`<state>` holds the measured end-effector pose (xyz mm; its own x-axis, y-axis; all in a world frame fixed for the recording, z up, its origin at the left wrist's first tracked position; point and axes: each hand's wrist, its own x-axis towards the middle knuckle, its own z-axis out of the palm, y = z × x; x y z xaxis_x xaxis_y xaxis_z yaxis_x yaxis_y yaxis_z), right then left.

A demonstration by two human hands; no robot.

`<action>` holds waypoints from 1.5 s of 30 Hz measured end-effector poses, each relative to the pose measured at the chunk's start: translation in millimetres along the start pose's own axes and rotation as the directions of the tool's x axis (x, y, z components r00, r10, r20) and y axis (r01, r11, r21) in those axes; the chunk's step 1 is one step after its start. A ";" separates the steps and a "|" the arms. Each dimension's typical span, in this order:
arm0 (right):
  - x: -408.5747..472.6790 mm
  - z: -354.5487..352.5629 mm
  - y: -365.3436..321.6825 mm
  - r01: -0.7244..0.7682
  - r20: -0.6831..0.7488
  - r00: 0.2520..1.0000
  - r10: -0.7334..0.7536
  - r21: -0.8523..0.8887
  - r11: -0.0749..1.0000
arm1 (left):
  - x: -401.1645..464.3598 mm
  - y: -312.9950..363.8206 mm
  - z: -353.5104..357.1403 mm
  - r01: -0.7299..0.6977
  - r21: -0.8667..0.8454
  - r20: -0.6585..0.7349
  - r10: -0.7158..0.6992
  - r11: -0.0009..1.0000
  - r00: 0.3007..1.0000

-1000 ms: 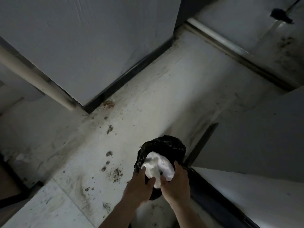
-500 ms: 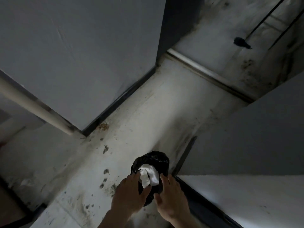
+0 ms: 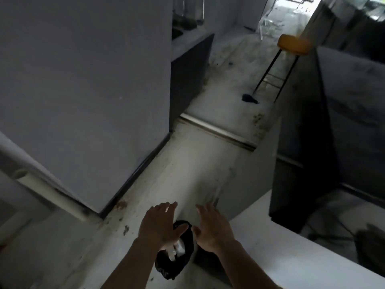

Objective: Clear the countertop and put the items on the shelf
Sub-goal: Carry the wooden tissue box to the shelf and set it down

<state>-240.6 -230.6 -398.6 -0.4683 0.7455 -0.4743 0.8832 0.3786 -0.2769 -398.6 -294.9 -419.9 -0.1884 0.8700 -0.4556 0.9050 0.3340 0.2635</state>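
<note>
One black bag (image 3: 177,261) holding one white wad (image 3: 178,247) sat on the floor (image 3: 198,163) at 6 o'clock, beneath two spread, empty hands, left hand (image 3: 159,225) and right hand (image 3: 212,227), with one yellow stool (image 3: 293,45) at 1 o'clock.

Single head-worn view, angled steeply forward and down over the floor (image 3: 200,163), close above both hands at the lower edge.

A: Bag (image 3: 177,261) near the bottom: black, white stuff (image 3: 178,248) showing inside.
B: Floor (image 3: 193,163) off-white, dark brown speckles. Stool (image 3: 294,45) far right?
A: Yellow-orange seat, black legs. Left wall (image 3: 83,90) plain grey; counter (image 3: 308,255) near right, white.
</note>
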 end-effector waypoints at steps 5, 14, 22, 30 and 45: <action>-31.3 -51.9 -23.7 0.020 -0.045 0.999 -0.020 -0.009 1.000 | -35.2 3.1 -59.9 0.016 0.017 -0.062 -0.015 1.000 0.998; -80.5 -124.9 -71.3 0.122 -0.178 0.977 -0.114 0.035 0.992 | -83.3 -1.8 -141.3 0.028 -0.029 -0.122 -0.032 0.999 0.992; -120.2 -234.0 -101.0 0.180 -0.400 0.904 -0.154 0.026 0.983 | -100.2 12.0 -247.9 -0.021 -0.161 -0.295 -0.027 0.987 0.955; -182.9 -334.6 -42.1 0.083 -0.620 0.781 -0.076 -0.016 0.996 | -100.3 135.6 -335.3 -0.321 -0.136 -0.521 0.208 0.937 0.827; -311.6 -421.8 228.2 -0.308 -0.728 0.588 0.353 0.202 0.929 | -67.0 470.0 -305.7 -0.738 -0.157 -0.333 0.669 0.656 0.665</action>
<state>118.2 -145.2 38.5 0.0566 0.9712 0.2316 0.9599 0.0109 -0.2803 -77.3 -85.3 -5.6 0.3527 0.9225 0.1566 0.6730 -0.3664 0.6425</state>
